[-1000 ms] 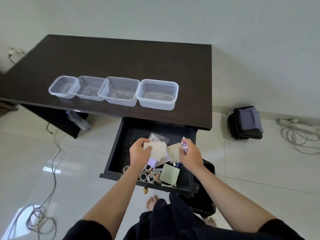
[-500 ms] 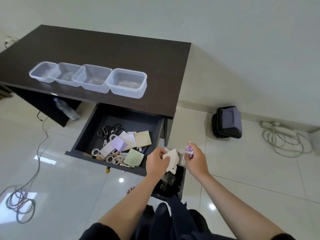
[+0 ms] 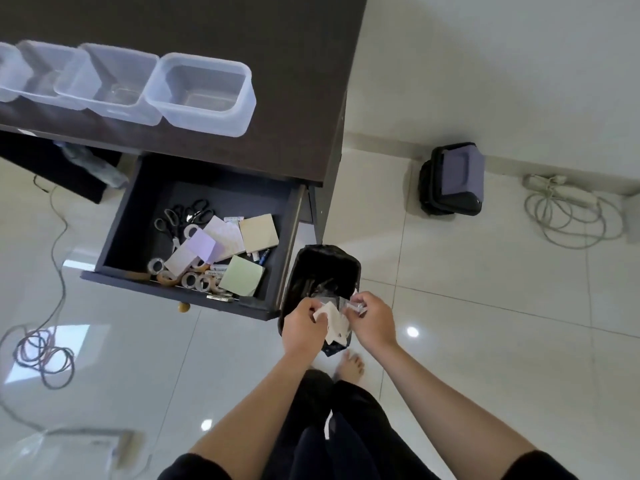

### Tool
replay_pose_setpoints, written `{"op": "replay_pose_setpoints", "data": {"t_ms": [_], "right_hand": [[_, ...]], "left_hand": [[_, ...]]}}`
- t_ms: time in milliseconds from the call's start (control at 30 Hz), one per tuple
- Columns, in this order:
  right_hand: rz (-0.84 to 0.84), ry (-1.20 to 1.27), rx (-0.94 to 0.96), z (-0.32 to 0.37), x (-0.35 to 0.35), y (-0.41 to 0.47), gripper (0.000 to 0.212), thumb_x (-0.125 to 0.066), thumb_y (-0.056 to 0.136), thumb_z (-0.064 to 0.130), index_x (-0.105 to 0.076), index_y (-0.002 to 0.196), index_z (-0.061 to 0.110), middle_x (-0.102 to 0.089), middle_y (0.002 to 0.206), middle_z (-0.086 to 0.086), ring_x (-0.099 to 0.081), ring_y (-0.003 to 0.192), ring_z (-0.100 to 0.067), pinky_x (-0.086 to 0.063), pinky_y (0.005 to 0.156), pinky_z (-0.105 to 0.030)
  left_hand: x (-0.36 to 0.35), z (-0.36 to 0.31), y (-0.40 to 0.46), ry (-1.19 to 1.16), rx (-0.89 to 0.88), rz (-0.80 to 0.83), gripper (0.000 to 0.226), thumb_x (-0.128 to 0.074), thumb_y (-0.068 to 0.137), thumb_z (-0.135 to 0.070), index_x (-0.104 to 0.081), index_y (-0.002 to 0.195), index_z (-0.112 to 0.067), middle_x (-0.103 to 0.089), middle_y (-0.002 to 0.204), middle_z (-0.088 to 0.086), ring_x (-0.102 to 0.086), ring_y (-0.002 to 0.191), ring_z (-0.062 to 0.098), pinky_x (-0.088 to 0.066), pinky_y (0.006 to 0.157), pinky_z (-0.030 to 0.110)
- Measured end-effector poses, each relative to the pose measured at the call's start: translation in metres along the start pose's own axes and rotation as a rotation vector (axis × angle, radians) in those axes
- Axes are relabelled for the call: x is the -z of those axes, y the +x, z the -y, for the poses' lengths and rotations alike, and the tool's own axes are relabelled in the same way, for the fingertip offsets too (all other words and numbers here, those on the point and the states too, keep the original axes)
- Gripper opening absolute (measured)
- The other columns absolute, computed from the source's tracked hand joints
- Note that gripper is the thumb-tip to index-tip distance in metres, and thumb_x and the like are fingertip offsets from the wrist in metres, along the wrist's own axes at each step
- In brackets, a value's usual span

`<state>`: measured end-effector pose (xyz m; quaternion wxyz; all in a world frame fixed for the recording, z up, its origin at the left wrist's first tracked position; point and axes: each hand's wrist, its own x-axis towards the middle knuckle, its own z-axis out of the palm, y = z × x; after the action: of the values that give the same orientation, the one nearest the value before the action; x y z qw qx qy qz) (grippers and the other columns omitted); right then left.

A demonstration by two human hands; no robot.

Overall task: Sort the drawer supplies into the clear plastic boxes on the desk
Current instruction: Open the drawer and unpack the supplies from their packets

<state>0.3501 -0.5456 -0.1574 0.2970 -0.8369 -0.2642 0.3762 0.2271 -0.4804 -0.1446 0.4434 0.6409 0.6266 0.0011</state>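
My left hand (image 3: 302,325) pinches crumpled beige paper scraps (image 3: 334,323) over a black-lined waste bin (image 3: 322,271) on the floor. My right hand (image 3: 372,317) holds a bit of clear plastic wrapper (image 3: 356,306) beside them. The open dark drawer (image 3: 138,216) holds scissors (image 3: 183,216), sticky-note pads (image 3: 259,233), tape rolls (image 3: 194,280) and pens. Several clear plastic boxes (image 3: 202,95) stand in a row on the dark desk (image 3: 277,36), all with nothing in them.
A dark bag (image 3: 452,180) and a coiled white power strip cable (image 3: 564,213) lie on the tiled floor at right. Cables (image 3: 45,355) trail on the floor at left. A water bottle (image 3: 93,164) lies under the desk. My bare foot (image 3: 351,367) is below the bin.
Both hands lifted paper and wrapper out of the drawer and carried them right and down to over the waste bin. The view tilted down toward the floor.
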Motion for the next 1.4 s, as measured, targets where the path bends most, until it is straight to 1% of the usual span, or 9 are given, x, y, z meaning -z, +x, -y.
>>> {"op": "replay_pose_setpoints", "data": {"t_ms": [200,300,433,600,800,1000,1200,1300,1400], "right_hand": [[0.095,-0.006,-0.098,-0.026,-0.037,0.042,0.021,-0.064,0.086,0.016,-0.063,0.107,0.017,-0.061,0.095,0.005,-0.059,0.072,-0.012,-0.045,0.06,-0.016],[0.124,-0.023,-0.128,-0.048,-0.061,0.071,0.031,-0.06,0.084,0.011,-0.057,0.115,0.018,-0.064,0.099,-0.001,-0.063,0.074,-0.02,-0.052,0.061,-0.028],[0.166,-0.041,-0.184,-0.078,-0.092,0.104,0.037,-0.059,0.083,0.013,-0.051,0.12,0.018,-0.063,0.096,-0.003,-0.063,0.077,-0.022,-0.053,0.065,-0.036],[0.173,-0.084,-0.192,-0.106,-0.122,0.132,0.037,-0.06,0.085,0.019,-0.05,0.12,0.018,-0.06,0.102,0.0,-0.061,0.074,-0.022,-0.047,0.061,-0.033],[0.231,-0.075,-0.177,-0.119,-0.131,0.144,0.048,-0.059,0.088,0.019,-0.041,0.133,0.025,-0.056,0.126,-0.002,-0.057,0.113,-0.022,-0.05,0.091,-0.035],[0.218,-0.057,-0.236,-0.102,-0.105,0.119,0.054,-0.054,0.092,0.018,-0.032,0.142,0.021,-0.051,0.134,-0.006,-0.054,0.119,-0.022,-0.048,0.095,-0.033],[0.162,0.006,-0.22,-0.064,-0.063,0.067,0.051,-0.054,0.092,0.019,-0.036,0.139,0.021,-0.055,0.13,-0.008,-0.056,0.117,-0.023,-0.048,0.098,-0.036],[0.129,0.042,-0.189,-0.042,-0.043,0.037,0.048,-0.053,0.092,0.02,-0.039,0.138,0.022,-0.058,0.127,-0.005,-0.059,0.111,-0.02,-0.051,0.094,-0.037],[0.094,0.082,-0.152,-0.019,-0.027,0.014,0.045,-0.053,0.093,0.021,-0.042,0.137,0.021,-0.059,0.121,-0.002,-0.058,0.102,-0.014,-0.05,0.089,-0.029]], "left_hand": [[-0.043,0.04,0.044,0.061,0.149,0.039,0.009,-0.05,0.093,-0.029,-0.059,0.091,-0.031,-0.062,0.073,-0.005,-0.059,0.061,0.014,-0.055,0.065,0.034],[-0.069,0.061,0.071,0.031,0.215,0.039,0.009,-0.052,0.093,-0.028,-0.059,0.086,-0.03,-0.063,0.074,-0.007,-0.06,0.066,0.015,-0.054,0.079,0.042],[-0.096,0.086,0.108,0.034,0.229,0.037,0.009,-0.053,0.093,-0.019,-0.063,0.093,-0.02,-0.067,0.095,-0.002,-0.059,0.074,0.014,-0.045,0.059,0.026],[-0.115,0.109,0.141,0.026,0.236,0.109,0.021,-0.055,0.092,-0.019,-0.062,0.111,-0.017,-0.067,0.107,-0.001,-0.061,0.088,0.013,-0.05,0.072,0.027],[-0.115,0.115,0.153,0.035,0.24,0.178,0.035,-0.055,0.092,-0.026,-0.053,0.126,-0.019,-0.063,0.104,0.001,-0.048,0.072,0.005,-0.04,0.055,0.02],[-0.094,0.096,0.125,0.01,0.235,0.197,0.036,-0.051,0.095,-0.026,-0.05,0.13,-0.018,-0.058,0.098,-0.003,-0.045,0.063,-0.004,-0.039,0.056,0.017],[-0.06,0.058,0.069,0.011,0.218,0.208,0.035,-0.05,0.094,-0.031,-0.051,0.129,-0.024,-0.062,0.122,0.001,-0.058,0.109,0.018,-0.045,0.098,0.037],[-0.04,0.037,0.036,0.005,0.168,0.197,0.035,-0.049,0.093,-0.033,-0.05,0.128,-0.027,-0.061,0.124,-0.003,-0.057,0.113,0.016,-0.042,0.104,0.045],[-0.021,0.021,0.007,-0.035,0.091,0.17,0.036,-0.049,0.094,-0.032,-0.05,0.129,-0.024,-0.059,0.127,-0.005,-0.058,0.112,0.012,-0.045,0.099,0.036]]}}
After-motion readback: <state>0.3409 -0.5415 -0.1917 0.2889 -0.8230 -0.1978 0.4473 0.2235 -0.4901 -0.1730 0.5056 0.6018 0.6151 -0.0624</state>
